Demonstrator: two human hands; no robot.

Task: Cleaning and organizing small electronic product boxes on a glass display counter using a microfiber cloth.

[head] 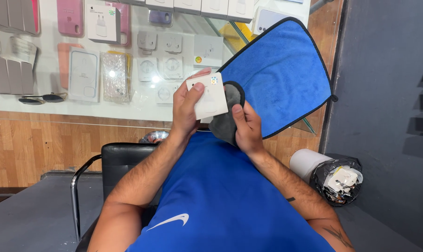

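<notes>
Left hand (185, 109) grips a small white box (208, 95), fingers wrapped round its left edge, thumb pressed on the front face, so the flat side stays turned toward the cloth. Right hand (246, 128) pinches a blue cloth with a grey underside (279, 74), bunching the grey part against the box's right edge; the rest of the cloth hangs spread out, black-trimmed. Box sits between the 2 hands, held up in front of a glass display counter (127, 107), not resting on anything. Under the glass lie phone cases and white charger boxes. Below the arms, a black chair with a metal armrest (122, 163). At right, a bin with a black liner (340, 179), white scraps inside.
</notes>
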